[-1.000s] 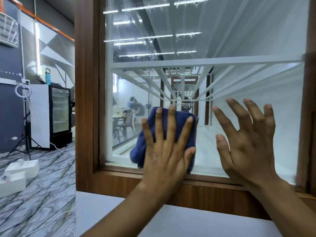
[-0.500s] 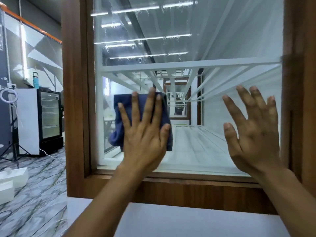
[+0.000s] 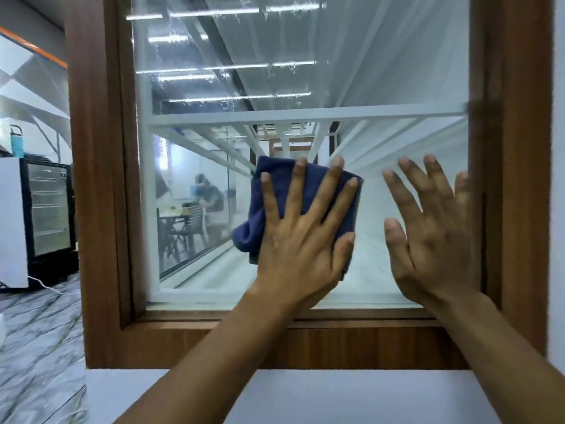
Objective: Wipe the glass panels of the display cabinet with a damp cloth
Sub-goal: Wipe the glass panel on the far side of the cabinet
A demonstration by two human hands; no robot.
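A glass panel [image 3: 305,71] set in a brown wooden frame [image 3: 97,179] fills the view. My left hand [image 3: 302,237] lies flat with spread fingers on a dark blue cloth [image 3: 275,191], pressing it against the lower middle of the glass. The cloth bunches out to the left below my fingers. My right hand [image 3: 434,234] is flat on the bare glass to the right, fingers spread, close to the right frame post. White shelves and bars show inside the cabinet behind the glass. Water drops dot the upper glass.
A white ledge [image 3: 336,399] runs below the frame. To the left, a black glass-door fridge [image 3: 49,209] stands on a marbled floor [image 3: 36,347] with a cable [image 3: 52,289]. A seated person at a table shows through the glass at left.
My left hand carried the cloth left and up, then back right toward the middle of the panel. My right hand stayed flat on the glass near the right frame.
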